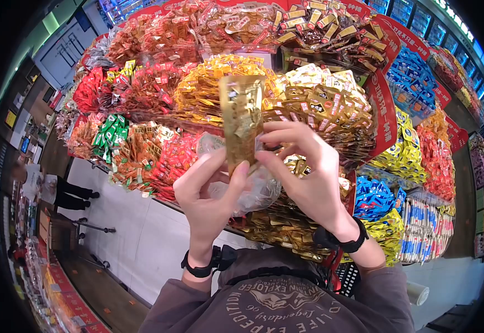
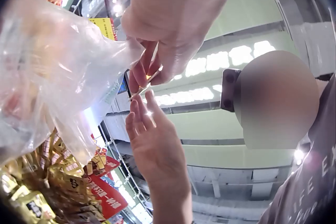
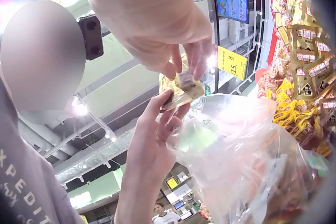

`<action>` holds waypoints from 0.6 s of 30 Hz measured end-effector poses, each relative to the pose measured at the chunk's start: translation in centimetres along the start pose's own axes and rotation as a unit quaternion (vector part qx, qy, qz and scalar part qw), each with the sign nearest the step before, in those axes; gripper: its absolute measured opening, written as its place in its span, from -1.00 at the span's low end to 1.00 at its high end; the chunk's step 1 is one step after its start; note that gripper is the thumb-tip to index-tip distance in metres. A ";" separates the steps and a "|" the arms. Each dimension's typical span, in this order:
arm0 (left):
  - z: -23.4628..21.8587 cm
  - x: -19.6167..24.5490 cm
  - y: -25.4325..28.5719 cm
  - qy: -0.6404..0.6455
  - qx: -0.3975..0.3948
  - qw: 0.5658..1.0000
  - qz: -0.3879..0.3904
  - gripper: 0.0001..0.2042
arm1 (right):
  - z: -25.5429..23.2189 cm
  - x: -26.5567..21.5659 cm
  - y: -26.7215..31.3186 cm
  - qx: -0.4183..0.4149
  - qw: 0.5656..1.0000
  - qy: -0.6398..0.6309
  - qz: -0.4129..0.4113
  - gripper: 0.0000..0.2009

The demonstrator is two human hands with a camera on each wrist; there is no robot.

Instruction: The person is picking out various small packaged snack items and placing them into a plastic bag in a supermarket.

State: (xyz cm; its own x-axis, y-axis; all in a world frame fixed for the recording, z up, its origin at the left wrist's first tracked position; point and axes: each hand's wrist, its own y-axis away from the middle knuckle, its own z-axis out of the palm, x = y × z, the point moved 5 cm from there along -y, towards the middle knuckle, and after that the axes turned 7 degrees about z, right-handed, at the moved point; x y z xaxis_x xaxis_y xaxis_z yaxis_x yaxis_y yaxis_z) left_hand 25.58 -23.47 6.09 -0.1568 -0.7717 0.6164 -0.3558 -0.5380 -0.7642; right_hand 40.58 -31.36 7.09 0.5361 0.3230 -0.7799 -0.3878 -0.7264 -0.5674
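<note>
A narrow gold snack packet (image 1: 243, 114) stands upright before my chest in the head view, above the heaped display. My left hand (image 1: 206, 194) pinches its lower end between thumb and fingers. At the packet's right edge, the thumb and fingertips of my right hand (image 1: 314, 169) pinch it. The right wrist view shows both hands meeting on the shiny gold packet (image 3: 181, 97). A clear plastic bag (image 2: 58, 66) hangs by the fingers of my left hand in the left wrist view, with blurred contents inside. In the head view the hands partly hide this bag (image 1: 261, 194).
Bins of wrapped snacks fill the display: yellow packets (image 1: 203, 94), gold packets (image 1: 319, 111), green ones (image 1: 110, 136) and blue ones (image 1: 372, 197). Red printed boards (image 1: 383, 111) edge the bins. A person in dark trousers (image 1: 72, 194) stands on the left.
</note>
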 end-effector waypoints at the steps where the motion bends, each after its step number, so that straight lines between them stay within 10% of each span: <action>1: -0.1 -0.3 0.4 -0.001 -0.004 0.998 -0.068 -0.62 | 0.5 0.1 0.1 -0.022 0.999 -0.033 0.012 -0.75; 8: 0.9 1.3 -0.3 -0.156 -0.086 0.973 0.143 -0.56 | 1.0 0.8 0.3 -0.014 0.983 -0.173 0.066 -0.64; 10: 0.9 1.3 -0.3 -0.139 -0.072 0.980 0.121 -0.60 | 0.5 1.7 0.3 -0.023 0.955 -0.208 0.211 -0.70; 18: -0.5 -0.1 -0.6 -0.028 0.073 0.997 0.017 -0.67 | 0.1 1.5 0.3 0.019 0.951 -0.245 0.186 -0.78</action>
State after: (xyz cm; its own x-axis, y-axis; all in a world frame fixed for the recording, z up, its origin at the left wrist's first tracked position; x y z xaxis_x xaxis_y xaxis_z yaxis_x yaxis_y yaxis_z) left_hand 25.35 -22.92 6.56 -0.1135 -0.8063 0.5805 -0.2128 -0.5510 -0.8069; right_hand 41.17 -31.00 5.69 -0.0540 0.2979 -0.9531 -0.5137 -0.8268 -0.2293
